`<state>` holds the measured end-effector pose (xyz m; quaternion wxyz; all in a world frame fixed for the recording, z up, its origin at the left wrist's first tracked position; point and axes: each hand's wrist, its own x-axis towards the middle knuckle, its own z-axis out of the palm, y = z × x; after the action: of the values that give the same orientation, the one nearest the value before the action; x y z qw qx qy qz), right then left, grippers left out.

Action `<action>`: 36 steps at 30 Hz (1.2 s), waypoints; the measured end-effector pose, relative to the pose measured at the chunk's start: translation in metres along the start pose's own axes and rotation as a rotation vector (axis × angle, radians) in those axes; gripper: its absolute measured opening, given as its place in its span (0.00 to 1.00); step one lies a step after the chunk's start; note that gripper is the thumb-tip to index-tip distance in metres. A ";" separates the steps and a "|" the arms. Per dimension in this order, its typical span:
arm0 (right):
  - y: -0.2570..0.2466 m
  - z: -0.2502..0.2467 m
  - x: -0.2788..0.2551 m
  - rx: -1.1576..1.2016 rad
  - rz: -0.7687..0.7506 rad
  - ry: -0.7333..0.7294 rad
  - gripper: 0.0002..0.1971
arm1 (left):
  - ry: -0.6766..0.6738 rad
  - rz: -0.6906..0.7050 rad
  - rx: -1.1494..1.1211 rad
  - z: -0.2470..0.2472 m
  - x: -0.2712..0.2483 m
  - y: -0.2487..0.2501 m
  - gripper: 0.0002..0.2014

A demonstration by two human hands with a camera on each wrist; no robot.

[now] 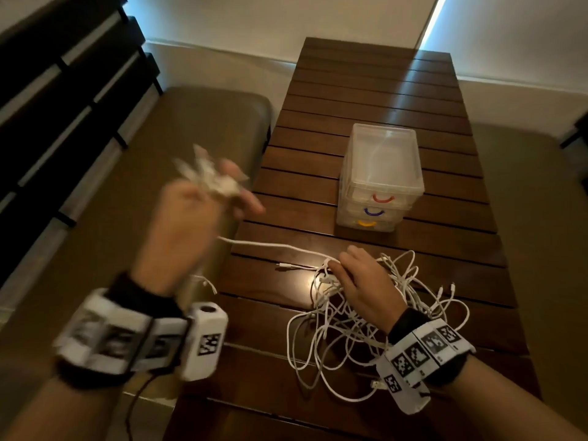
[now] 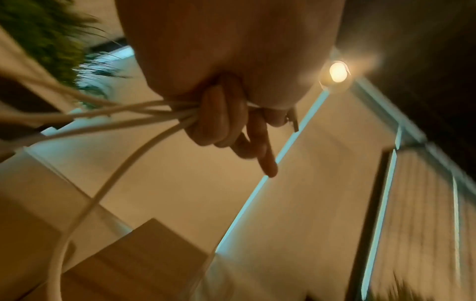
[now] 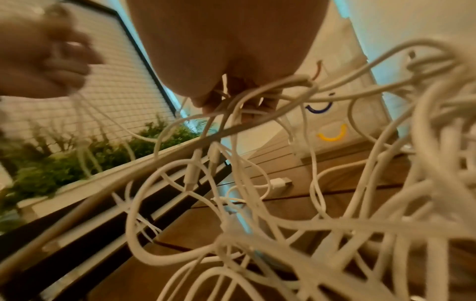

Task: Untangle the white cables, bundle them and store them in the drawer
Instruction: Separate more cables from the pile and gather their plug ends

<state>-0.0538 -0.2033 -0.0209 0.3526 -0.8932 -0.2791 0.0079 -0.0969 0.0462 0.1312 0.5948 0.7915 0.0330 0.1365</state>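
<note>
A tangle of white cables (image 1: 356, 316) lies on the dark slatted wooden table (image 1: 366, 100). My right hand (image 1: 359, 281) rests on top of the tangle, its fingers curled into the strands (image 3: 257, 101). My left hand (image 1: 203, 198) is raised off the table's left edge and grips a folded bunch of white cable (image 1: 210, 176), blurred by motion; in the left wrist view the fingers (image 2: 219, 122) curl round several strands (image 2: 115, 114). One cable (image 1: 270, 245) runs from that hand to the tangle. A clear plastic drawer unit (image 1: 381, 173) with red, blue and yellow handles stands behind, drawers closed.
A padded olive bench (image 1: 178, 128) sits left of the table, with a dark slatted frame (image 1: 63, 90) beyond it. Green plants in a white planter (image 3: 77, 154) show in the right wrist view. The table's far half (image 1: 375, 74) lies behind the drawer unit.
</note>
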 end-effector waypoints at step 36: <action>0.006 -0.001 -0.025 -0.186 0.095 -0.237 0.30 | -0.152 0.128 0.460 0.067 -0.030 -0.052 0.19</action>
<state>-0.0716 -0.2203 -0.0282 0.2320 -0.9271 -0.2755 0.1039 -0.1027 -0.0079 0.0590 0.3900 0.9145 -0.0317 0.1029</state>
